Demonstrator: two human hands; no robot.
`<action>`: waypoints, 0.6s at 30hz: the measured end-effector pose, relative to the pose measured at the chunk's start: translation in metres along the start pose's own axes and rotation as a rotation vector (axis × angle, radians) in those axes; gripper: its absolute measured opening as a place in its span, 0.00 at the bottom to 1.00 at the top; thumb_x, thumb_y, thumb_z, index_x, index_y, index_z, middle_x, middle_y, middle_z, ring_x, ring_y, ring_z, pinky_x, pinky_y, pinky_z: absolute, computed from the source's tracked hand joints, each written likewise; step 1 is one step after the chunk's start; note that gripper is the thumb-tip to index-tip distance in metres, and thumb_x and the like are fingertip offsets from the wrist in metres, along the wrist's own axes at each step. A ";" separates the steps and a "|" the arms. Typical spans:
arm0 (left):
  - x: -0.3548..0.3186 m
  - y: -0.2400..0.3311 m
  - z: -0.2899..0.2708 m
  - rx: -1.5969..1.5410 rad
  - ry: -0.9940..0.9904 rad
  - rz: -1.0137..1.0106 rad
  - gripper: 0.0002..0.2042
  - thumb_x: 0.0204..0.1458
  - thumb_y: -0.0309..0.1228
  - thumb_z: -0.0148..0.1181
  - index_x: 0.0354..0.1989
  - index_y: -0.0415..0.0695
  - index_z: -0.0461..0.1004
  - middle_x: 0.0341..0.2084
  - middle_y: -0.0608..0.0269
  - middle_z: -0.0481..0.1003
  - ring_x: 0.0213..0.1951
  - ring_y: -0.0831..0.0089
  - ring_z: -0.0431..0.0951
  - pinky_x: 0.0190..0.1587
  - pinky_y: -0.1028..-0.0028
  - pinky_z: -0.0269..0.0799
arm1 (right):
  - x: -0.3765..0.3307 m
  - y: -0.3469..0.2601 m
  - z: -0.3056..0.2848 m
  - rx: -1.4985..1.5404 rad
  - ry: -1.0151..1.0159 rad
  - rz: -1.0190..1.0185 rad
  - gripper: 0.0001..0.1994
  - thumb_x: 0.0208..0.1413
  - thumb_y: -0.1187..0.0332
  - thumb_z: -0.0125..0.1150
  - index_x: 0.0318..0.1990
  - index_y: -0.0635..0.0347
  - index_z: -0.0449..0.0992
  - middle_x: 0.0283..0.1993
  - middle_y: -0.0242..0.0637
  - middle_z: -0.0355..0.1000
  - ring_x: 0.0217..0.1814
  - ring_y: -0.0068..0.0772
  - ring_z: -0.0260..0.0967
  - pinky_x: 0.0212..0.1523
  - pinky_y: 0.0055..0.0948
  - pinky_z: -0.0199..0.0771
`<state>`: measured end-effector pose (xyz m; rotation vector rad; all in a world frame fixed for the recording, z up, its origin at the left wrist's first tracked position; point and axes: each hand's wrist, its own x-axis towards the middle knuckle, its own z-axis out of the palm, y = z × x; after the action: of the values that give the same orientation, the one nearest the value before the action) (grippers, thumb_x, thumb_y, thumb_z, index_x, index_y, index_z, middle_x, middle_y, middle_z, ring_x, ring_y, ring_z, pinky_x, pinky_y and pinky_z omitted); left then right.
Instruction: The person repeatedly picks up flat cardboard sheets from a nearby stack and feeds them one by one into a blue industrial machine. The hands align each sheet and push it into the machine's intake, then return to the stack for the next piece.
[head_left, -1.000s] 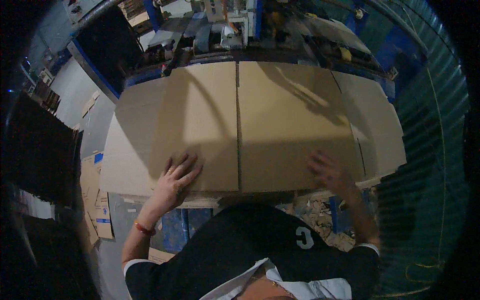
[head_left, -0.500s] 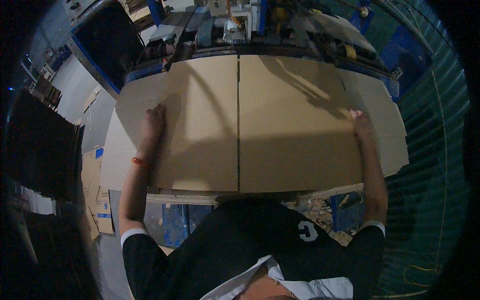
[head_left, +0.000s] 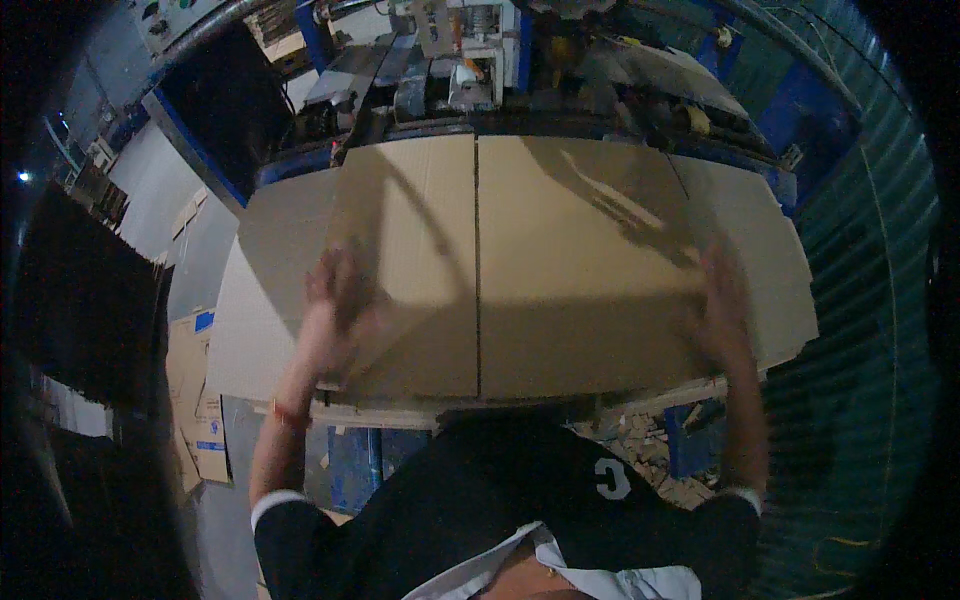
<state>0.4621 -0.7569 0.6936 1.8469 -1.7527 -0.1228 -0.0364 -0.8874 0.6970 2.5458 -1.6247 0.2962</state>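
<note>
A large brown cardboard sheet (head_left: 580, 220) lies in front of me at the machine's near edge, with a narrow slot running down its middle. Paler cardboard panels flank it, one on the left (head_left: 265, 260) and one on the right (head_left: 775, 250). Over the sheet's left part, my left hand (head_left: 338, 300) is blurred, its fingers spread and no object in its grasp. My right hand (head_left: 722, 305) is near the sheet's right side, also smeared by motion, with its thumb held apart from its fingers. Whether either palm touches the cardboard I cannot tell.
Beyond the sheet stands a machine (head_left: 470, 85) with rollers and blue side frames (head_left: 225, 120). Cardboard scraps (head_left: 635, 450) lie below the table on the right. Flattened printed cardboard (head_left: 200, 400) is on the floor at left. A green corrugated wall (head_left: 850, 350) rises at right.
Both hands have come nearer to my body from the brown sheet's sides, and their fingers have opened. The sheet and machine sit slightly lower in the picture.
</note>
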 end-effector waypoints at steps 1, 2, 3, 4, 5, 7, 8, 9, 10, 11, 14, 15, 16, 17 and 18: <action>-0.018 0.009 -0.003 0.020 -0.112 0.132 0.38 0.42 0.47 0.62 0.61 0.42 0.56 0.62 0.45 0.50 0.64 0.45 0.45 0.63 0.47 0.38 | -0.022 -0.010 0.000 0.033 -0.110 -0.055 0.41 0.43 0.48 0.60 0.64 0.55 0.54 0.69 0.48 0.42 0.71 0.55 0.34 0.67 0.52 0.33; -0.036 0.018 -0.005 0.192 -0.217 0.272 0.42 0.38 0.48 0.65 0.62 0.43 0.55 0.63 0.45 0.48 0.65 0.46 0.43 0.63 0.46 0.35 | -0.043 -0.020 0.000 0.072 -0.221 -0.106 0.42 0.40 0.46 0.62 0.63 0.54 0.55 0.70 0.47 0.41 0.71 0.54 0.34 0.67 0.55 0.31; -0.045 0.022 -0.004 0.178 -0.259 0.251 0.43 0.36 0.48 0.66 0.62 0.44 0.55 0.64 0.46 0.47 0.66 0.46 0.42 0.63 0.46 0.34 | -0.054 -0.024 0.003 0.044 -0.395 -0.165 0.43 0.39 0.44 0.63 0.63 0.52 0.58 0.70 0.44 0.41 0.71 0.54 0.33 0.66 0.60 0.29; -0.052 0.024 -0.002 0.177 -0.252 0.268 0.44 0.34 0.48 0.67 0.62 0.44 0.55 0.64 0.47 0.46 0.66 0.47 0.41 0.63 0.46 0.33 | -0.058 -0.024 0.006 0.064 -0.301 -0.210 0.45 0.35 0.42 0.64 0.63 0.51 0.58 0.70 0.42 0.42 0.71 0.53 0.34 0.65 0.61 0.28; -0.056 0.023 -0.002 0.189 -0.265 0.298 0.46 0.32 0.48 0.69 0.62 0.45 0.55 0.65 0.48 0.45 0.66 0.48 0.40 0.64 0.46 0.33 | -0.058 -0.025 0.012 0.069 -0.285 -0.214 0.48 0.31 0.41 0.65 0.63 0.50 0.58 0.70 0.39 0.43 0.71 0.51 0.36 0.65 0.62 0.28; -0.053 0.018 0.000 0.202 -0.226 0.266 0.44 0.32 0.49 0.68 0.61 0.46 0.57 0.63 0.51 0.50 0.65 0.49 0.46 0.64 0.48 0.38 | -0.054 -0.025 0.020 0.079 -0.273 -0.214 0.50 0.27 0.39 0.66 0.63 0.49 0.58 0.70 0.35 0.45 0.71 0.50 0.38 0.64 0.63 0.29; -0.049 0.014 -0.001 0.199 -0.204 0.295 0.43 0.33 0.49 0.67 0.60 0.46 0.58 0.63 0.51 0.52 0.64 0.49 0.49 0.64 0.49 0.40 | -0.044 -0.023 0.024 0.077 -0.266 -0.211 0.50 0.27 0.38 0.65 0.62 0.49 0.59 0.69 0.34 0.46 0.71 0.50 0.39 0.64 0.63 0.30; -0.045 0.012 -0.001 0.194 -0.178 0.324 0.42 0.34 0.49 0.67 0.60 0.46 0.59 0.62 0.51 0.54 0.64 0.50 0.51 0.64 0.50 0.42 | -0.037 -0.021 0.026 0.096 -0.193 -0.263 0.49 0.26 0.37 0.65 0.61 0.49 0.60 0.69 0.32 0.48 0.71 0.50 0.39 0.64 0.63 0.31; -0.041 0.011 0.000 0.155 -0.149 0.344 0.41 0.35 0.48 0.66 0.60 0.45 0.60 0.60 0.51 0.56 0.62 0.50 0.53 0.63 0.51 0.45 | -0.028 -0.020 0.028 0.051 -0.189 -0.257 0.48 0.27 0.38 0.65 0.61 0.49 0.61 0.69 0.32 0.48 0.70 0.50 0.40 0.64 0.62 0.33; -0.037 0.009 -0.001 0.115 -0.120 0.362 0.39 0.37 0.48 0.65 0.59 0.45 0.60 0.59 0.51 0.58 0.61 0.50 0.56 0.63 0.52 0.48 | -0.020 -0.018 0.029 0.026 -0.124 -0.303 0.47 0.27 0.38 0.65 0.60 0.48 0.62 0.68 0.32 0.49 0.70 0.50 0.40 0.63 0.62 0.35; -0.019 0.004 0.005 0.021 -0.042 0.363 0.37 0.40 0.48 0.63 0.59 0.44 0.60 0.55 0.50 0.62 0.57 0.50 0.61 0.61 0.53 0.53 | 0.007 -0.014 0.027 0.015 -0.050 -0.348 0.44 0.30 0.38 0.65 0.59 0.47 0.64 0.67 0.33 0.52 0.69 0.51 0.43 0.62 0.61 0.40; -0.008 0.000 0.009 0.018 -0.022 0.345 0.36 0.41 0.48 0.62 0.59 0.43 0.60 0.54 0.50 0.62 0.56 0.49 0.62 0.60 0.53 0.54 | 0.020 -0.013 0.026 0.006 -0.104 -0.308 0.44 0.31 0.38 0.64 0.59 0.46 0.64 0.66 0.33 0.53 0.68 0.52 0.45 0.62 0.60 0.41; 0.007 -0.005 0.014 -0.024 -0.004 0.354 0.36 0.41 0.48 0.62 0.59 0.43 0.60 0.53 0.50 0.63 0.56 0.49 0.62 0.60 0.53 0.54 | 0.034 -0.013 0.028 0.014 -0.109 -0.295 0.41 0.34 0.39 0.63 0.59 0.45 0.64 0.66 0.33 0.54 0.67 0.52 0.46 0.62 0.59 0.42; 0.029 -0.012 0.022 -0.040 0.009 0.352 0.36 0.42 0.48 0.61 0.59 0.42 0.60 0.53 0.49 0.63 0.56 0.49 0.61 0.60 0.53 0.54 | 0.052 -0.014 0.031 0.008 -0.171 -0.243 0.39 0.37 0.40 0.61 0.59 0.44 0.64 0.66 0.33 0.54 0.66 0.52 0.48 0.62 0.58 0.43; 0.049 -0.019 0.027 -0.053 0.014 0.346 0.36 0.42 0.48 0.61 0.58 0.42 0.60 0.53 0.49 0.63 0.56 0.49 0.61 0.59 0.53 0.54 | 0.070 -0.014 0.033 0.050 -0.178 -0.245 0.37 0.40 0.40 0.60 0.59 0.44 0.64 0.66 0.33 0.55 0.66 0.53 0.49 0.62 0.56 0.43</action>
<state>0.4731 -0.8131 0.6783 1.4781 -2.0090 -0.0200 0.0087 -0.9493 0.6806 2.8439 -1.3489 0.0902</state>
